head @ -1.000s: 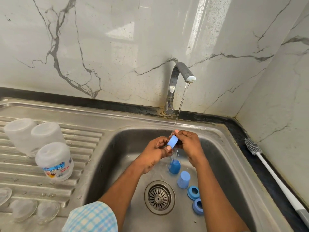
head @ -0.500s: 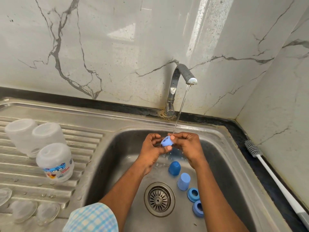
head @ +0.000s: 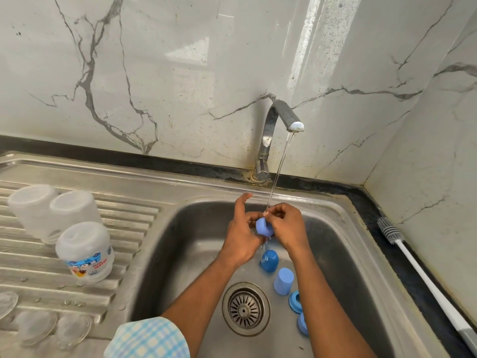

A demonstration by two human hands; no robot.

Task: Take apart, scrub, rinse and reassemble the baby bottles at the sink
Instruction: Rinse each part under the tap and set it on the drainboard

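While water runs from the tap (head: 271, 135) onto my fingers, I hold a small blue cap (head: 264, 227) between both hands, above the drain (head: 246, 308) and a little behind it. My right hand (head: 289, 228) pinches the cap with curled fingers. My left hand (head: 242, 236) grips it from the other side, with one finger raised straight. Just behind the drain a dark blue cap (head: 269, 260) stands in the sink (head: 180, 241). Right of the drain are a pale blue cap (head: 283, 281) and two blue rings (head: 295, 302). Far left of the drain three clear bottles (head: 85, 251) rest bottoms up on the ribbed board (head: 134, 228), with clear domed pieces (head: 36, 329) nearer to me. Far right of the drain a white brush (head: 423, 277) lies on the desk (head: 374, 218).
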